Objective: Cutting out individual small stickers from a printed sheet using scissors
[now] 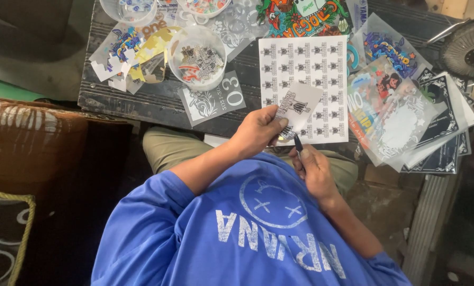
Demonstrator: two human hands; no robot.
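My left hand (258, 132) pinches a small cut piece of sticker film (299, 106) with a dark printed design and holds it over the table's near edge. Just below it, my right hand (313, 169) grips a thin black tool (298, 143) whose tip points up at the piece's lower edge. I cannot tell what kind of tool it is. Under both lies a white sheet (305, 58) printed with rows of the same small dark design. My blue shirt fills the bottom of the view.
On the dark wooden table (136, 100), a clear plastic bowl (197, 55) holds cut pieces, and two more bowls sit at the far edge. Loose printed films lie at the left, a stack of colourful printed sheets (406, 106) at the right. A fan (467, 50) stands far right.
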